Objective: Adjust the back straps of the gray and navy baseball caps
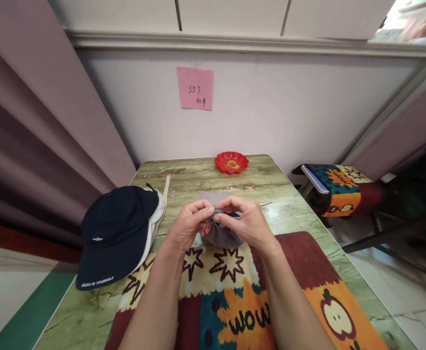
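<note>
- The left hand (pixel 190 223) and right hand (pixel 246 221) held a gray fabric item (pixel 222 238).
- A navy cap (pixel 116 233) (lettered brim) lay leftward.
- A red dish (pixel 231 162) sat beyond.

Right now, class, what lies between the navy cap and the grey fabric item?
From the navy cap toward the grey fabric item: pale fabric, a bare strip of tabletop, then the left hand. The head view shows this.

You see bright, even indoor light; pale glare on tabletop (pixel 275 210) right of centre; soft shadows in curtain (pixel 23 126) folds; edges stretched, top-right corner blurred and washed out.
</note>
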A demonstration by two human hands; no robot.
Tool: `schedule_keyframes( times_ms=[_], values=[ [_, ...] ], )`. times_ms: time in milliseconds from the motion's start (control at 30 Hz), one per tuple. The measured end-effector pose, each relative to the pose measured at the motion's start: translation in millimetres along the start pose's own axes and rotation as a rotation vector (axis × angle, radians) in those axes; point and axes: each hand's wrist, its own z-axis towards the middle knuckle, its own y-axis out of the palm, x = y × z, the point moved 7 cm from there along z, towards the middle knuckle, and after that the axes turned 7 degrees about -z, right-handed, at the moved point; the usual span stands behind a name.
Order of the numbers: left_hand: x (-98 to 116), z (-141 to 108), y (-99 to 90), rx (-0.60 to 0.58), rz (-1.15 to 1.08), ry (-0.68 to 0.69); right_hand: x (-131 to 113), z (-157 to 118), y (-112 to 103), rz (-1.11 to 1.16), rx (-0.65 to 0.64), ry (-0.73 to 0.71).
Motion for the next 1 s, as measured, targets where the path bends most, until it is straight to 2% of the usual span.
schedule_keyframes(
  times_ms=[133,467,533,667,833,1000],
  values=[
    [0.3,1.5,-3.4,0.025,0.017,0.022,9.4,1.3,4.3,0.074,0.016,0.032],
    [2.8,-0.2,-3.5,0.087,0.075,0.019,9.8,1.6,0.9,-0.139,0.058,-0.043],
    [8.2,-1.3,-4.4,0.143,0.076,0.058,11.6,1.9,-1.9,-0.128,0.103,-0.019],
    [27.3,-9.5,-13.2,0.315,0.052,0.24,16.4,2.0,-4.1,-0.108,0.172,0.024],
    [22.5,-10.7,-3.0,0.198,0.171,0.133,10.5,1.7,-3.3,-0.184,0.184,-0.06],
    [17.7,-10.1,-0.6,0.18,0.173,0.109,-0.4,-0.1,-4.0,-0.286,0.206,-0.217]
  ],
)
